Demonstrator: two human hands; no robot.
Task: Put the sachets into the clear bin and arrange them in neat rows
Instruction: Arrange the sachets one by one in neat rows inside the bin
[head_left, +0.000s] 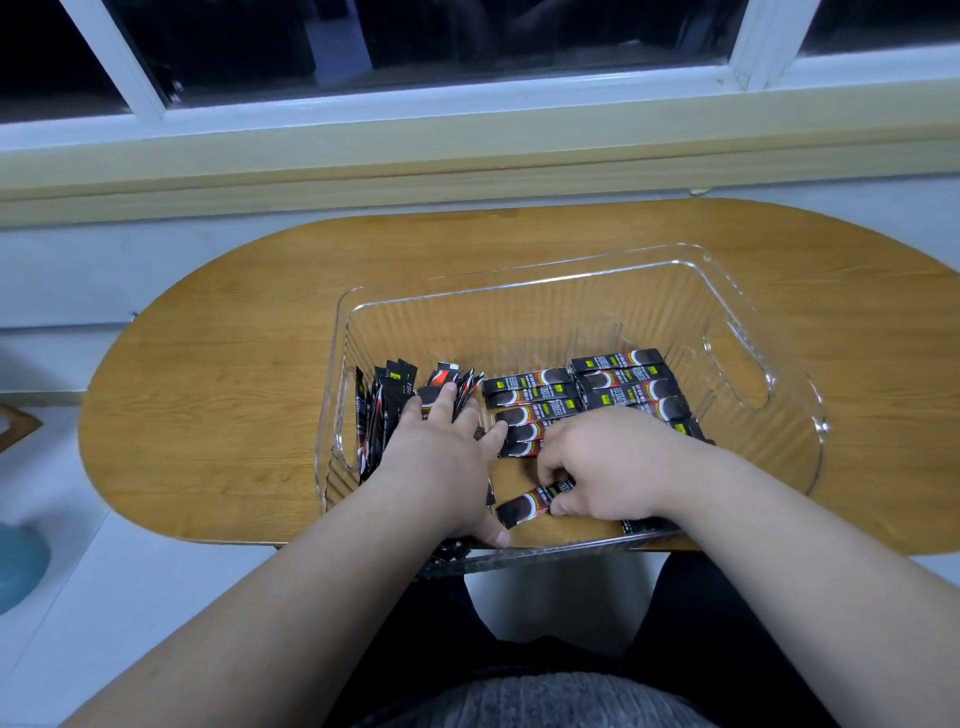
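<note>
A clear ribbed bin (727, 312) sits on the oval wooden table (234, 322). Inside it lie several black-and-red sachets: a bunch standing on edge at the left (387, 400), and flat rows in the middle (524, 395) and right (623, 379). My left hand (441, 457) rests with straight fingers spread on the upright bunch at the left. My right hand (597, 467) pinches one sachet (524, 506) near the bin's front wall, thumb and fingertips on its right end. More sachets are hidden under both hands.
A window with a white frame and a pale sill (467, 156) runs behind the table. A blue round object (21, 561) sits on the floor at the left. The bin's front edge overhangs the table toward my lap.
</note>
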